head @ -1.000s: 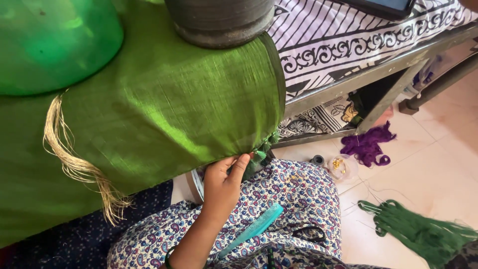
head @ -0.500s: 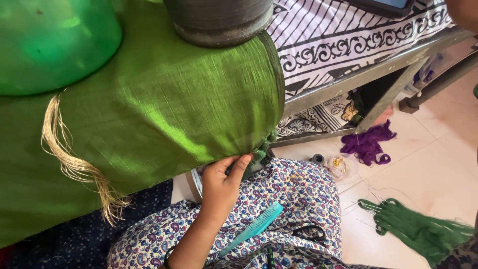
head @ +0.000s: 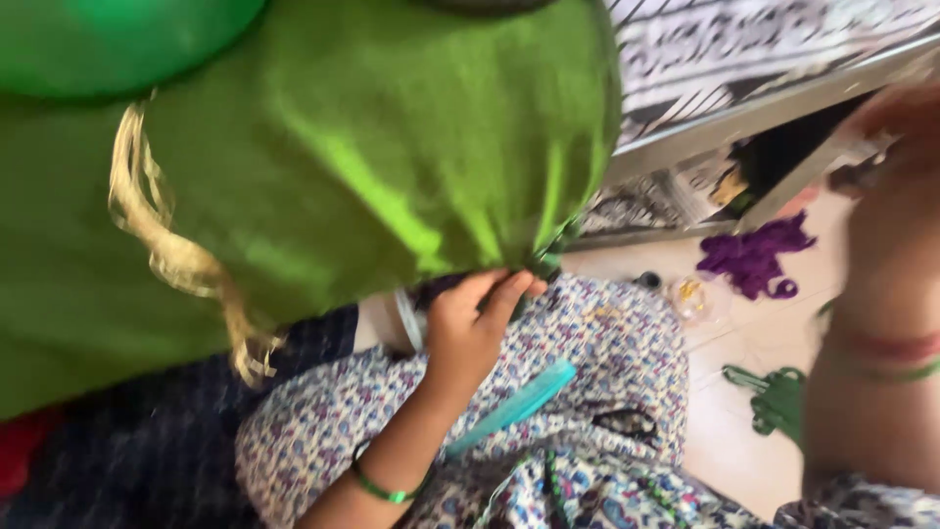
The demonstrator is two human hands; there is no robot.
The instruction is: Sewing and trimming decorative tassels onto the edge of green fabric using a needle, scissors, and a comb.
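left hand (head: pixel 468 328): bare, no sleeve at the forearm | left wrist: thin glossy green bangle (head: pixel 384 488) | right forearm (head: pixel 886 392): blurred, bare, red thread band (head: pixel 896 345) above narrow green band (head: pixel 906 372) | garment: white cotton dress with small blue and purple floral print (head: pixel 607 372), covering lap and knees

A pale tiled floor (head: pixel 744 411) carries a purple yarn bundle (head: pixel 754 260), a small clear plastic bag (head: pixel 693 297) beside it, and green yarn tassels (head: pixel 778 397) nearer the right edge.
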